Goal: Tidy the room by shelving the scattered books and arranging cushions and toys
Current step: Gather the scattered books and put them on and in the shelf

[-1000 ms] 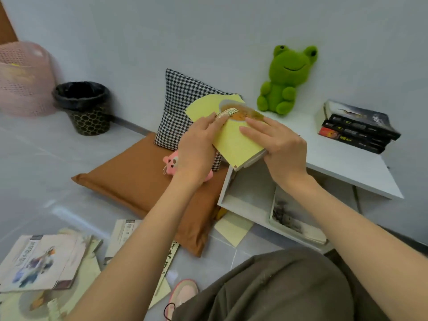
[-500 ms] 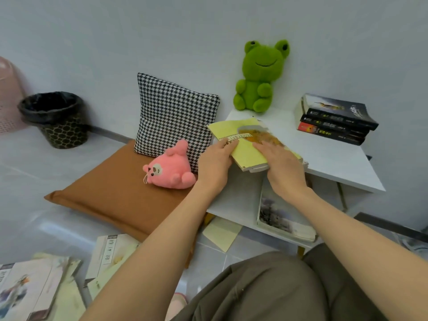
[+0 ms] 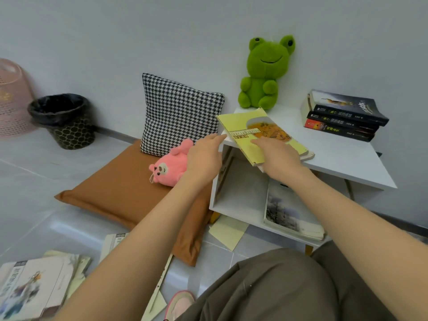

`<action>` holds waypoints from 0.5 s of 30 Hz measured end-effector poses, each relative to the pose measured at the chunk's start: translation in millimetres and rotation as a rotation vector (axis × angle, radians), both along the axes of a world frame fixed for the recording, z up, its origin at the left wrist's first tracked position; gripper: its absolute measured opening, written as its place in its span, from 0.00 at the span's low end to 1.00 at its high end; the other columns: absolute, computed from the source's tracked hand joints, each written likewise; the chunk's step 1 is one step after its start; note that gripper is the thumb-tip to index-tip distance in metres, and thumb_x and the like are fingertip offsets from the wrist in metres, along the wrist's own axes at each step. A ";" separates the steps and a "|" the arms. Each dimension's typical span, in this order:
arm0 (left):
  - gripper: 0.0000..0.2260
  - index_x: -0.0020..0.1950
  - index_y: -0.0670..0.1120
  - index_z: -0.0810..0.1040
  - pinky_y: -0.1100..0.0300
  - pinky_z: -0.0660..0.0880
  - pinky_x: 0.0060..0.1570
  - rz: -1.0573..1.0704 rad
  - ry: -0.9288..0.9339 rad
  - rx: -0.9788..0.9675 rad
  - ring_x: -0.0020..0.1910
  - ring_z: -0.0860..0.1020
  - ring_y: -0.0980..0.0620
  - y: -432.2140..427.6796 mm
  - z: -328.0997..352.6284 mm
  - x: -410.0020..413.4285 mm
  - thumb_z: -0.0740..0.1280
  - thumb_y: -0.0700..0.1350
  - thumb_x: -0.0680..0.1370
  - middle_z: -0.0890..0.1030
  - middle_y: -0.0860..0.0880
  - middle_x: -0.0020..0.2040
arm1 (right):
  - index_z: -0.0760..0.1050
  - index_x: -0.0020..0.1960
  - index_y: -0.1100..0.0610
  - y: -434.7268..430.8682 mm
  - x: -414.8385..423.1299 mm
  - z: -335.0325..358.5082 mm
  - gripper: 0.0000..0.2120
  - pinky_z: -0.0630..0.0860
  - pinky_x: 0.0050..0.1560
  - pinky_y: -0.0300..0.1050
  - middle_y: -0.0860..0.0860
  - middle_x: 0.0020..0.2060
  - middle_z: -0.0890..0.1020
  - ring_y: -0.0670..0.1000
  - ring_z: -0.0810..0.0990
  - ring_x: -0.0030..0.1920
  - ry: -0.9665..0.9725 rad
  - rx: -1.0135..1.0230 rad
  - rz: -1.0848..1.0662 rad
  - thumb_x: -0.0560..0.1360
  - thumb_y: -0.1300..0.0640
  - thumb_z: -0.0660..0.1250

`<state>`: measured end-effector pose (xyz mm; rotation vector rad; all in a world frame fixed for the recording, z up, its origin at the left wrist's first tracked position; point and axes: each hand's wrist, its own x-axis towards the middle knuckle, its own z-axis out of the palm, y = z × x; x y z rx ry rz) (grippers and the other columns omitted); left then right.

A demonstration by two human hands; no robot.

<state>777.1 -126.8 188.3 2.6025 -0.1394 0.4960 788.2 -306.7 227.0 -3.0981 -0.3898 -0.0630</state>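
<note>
My right hand (image 3: 278, 158) lies flat, fingers straight, on the one yellow book (image 3: 240, 126), which rests on top of the white shelf (image 3: 335, 158) and overhangs its front corner. My left hand (image 3: 203, 158) is loose and empty beside that corner. I count three stacked dark books (image 3: 342, 119) on the shelf top, one book (image 3: 287, 212) in the compartment below, two plush toys, the green frog (image 3: 266, 72) and the pink one (image 3: 171, 167), and two cushions, checked (image 3: 180, 112) and brown (image 3: 120, 193).
</note>
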 end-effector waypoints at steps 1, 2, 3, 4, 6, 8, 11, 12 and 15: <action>0.23 0.73 0.49 0.67 0.52 0.72 0.56 0.004 -0.011 -0.009 0.66 0.71 0.48 6.1 -0.6 -4.4 0.61 0.38 0.78 0.72 0.48 0.70 | 0.60 0.75 0.49 9.8 -7.0 1.5 0.32 0.68 0.65 0.54 0.51 0.73 0.66 0.56 0.65 0.71 -0.044 0.049 0.025 0.75 0.64 0.65; 0.23 0.73 0.49 0.67 0.53 0.71 0.56 0.015 -0.021 -0.018 0.66 0.71 0.48 14.7 -1.7 -11.1 0.61 0.38 0.78 0.72 0.48 0.69 | 0.61 0.75 0.50 22.8 -15.5 2.3 0.31 0.68 0.64 0.52 0.51 0.72 0.67 0.55 0.66 0.70 -0.078 0.101 0.050 0.75 0.65 0.64; 0.23 0.73 0.48 0.68 0.54 0.71 0.56 0.035 -0.024 -0.020 0.65 0.72 0.48 23.5 -3.8 -17.8 0.61 0.39 0.78 0.73 0.49 0.69 | 0.62 0.74 0.51 35.8 -23.5 1.8 0.30 0.69 0.62 0.51 0.51 0.71 0.68 0.55 0.67 0.69 -0.096 0.144 0.071 0.75 0.65 0.63; 0.22 0.73 0.49 0.67 0.55 0.70 0.56 0.064 -0.017 -0.023 0.65 0.72 0.48 33.0 -6.7 -24.2 0.61 0.39 0.78 0.72 0.49 0.69 | 0.63 0.74 0.51 48.8 -31.0 1.0 0.29 0.69 0.61 0.51 0.50 0.71 0.69 0.55 0.68 0.69 -0.105 0.180 0.093 0.75 0.65 0.61; 0.22 0.73 0.50 0.67 0.54 0.70 0.56 0.126 0.013 -0.043 0.64 0.72 0.48 55.4 -15.4 -39.7 0.60 0.39 0.78 0.72 0.49 0.69 | 0.63 0.74 0.50 74.5 -44.0 -5.5 0.27 0.70 0.60 0.50 0.50 0.71 0.69 0.55 0.69 0.68 -0.110 0.233 0.150 0.76 0.64 0.59; 0.22 0.72 0.52 0.68 0.51 0.72 0.55 0.183 0.047 -0.063 0.63 0.73 0.46 83.1 -30.6 -58.5 0.60 0.41 0.78 0.73 0.48 0.68 | 0.64 0.73 0.50 100.2 -57.0 -16.5 0.26 0.72 0.57 0.51 0.50 0.69 0.71 0.55 0.71 0.66 -0.086 0.271 0.197 0.76 0.62 0.60; 0.22 0.72 0.52 0.67 0.50 0.72 0.59 0.288 0.111 -0.061 0.66 0.71 0.45 128.4 -63.6 -93.1 0.61 0.42 0.78 0.72 0.48 0.69 | 0.66 0.71 0.50 137.3 -77.7 -42.9 0.22 0.73 0.55 0.51 0.50 0.66 0.74 0.56 0.73 0.63 -0.026 0.294 0.238 0.78 0.59 0.58; 0.22 0.73 0.51 0.67 0.50 0.72 0.60 0.321 0.140 -0.062 0.67 0.71 0.45 142.1 -75.6 -105.6 0.60 0.42 0.78 0.71 0.48 0.70 | 0.67 0.70 0.50 148.1 -84.4 -52.6 0.21 0.73 0.54 0.51 0.51 0.64 0.75 0.57 0.73 0.62 -0.014 0.285 0.252 0.78 0.60 0.58; 0.23 0.74 0.50 0.64 0.51 0.71 0.60 0.412 0.256 -0.081 0.68 0.69 0.46 181.7 -112.3 -147.1 0.58 0.40 0.79 0.69 0.47 0.72 | 0.65 0.72 0.50 180.6 -104.8 -84.5 0.23 0.72 0.56 0.50 0.49 0.66 0.73 0.55 0.71 0.65 0.087 0.284 0.304 0.78 0.61 0.58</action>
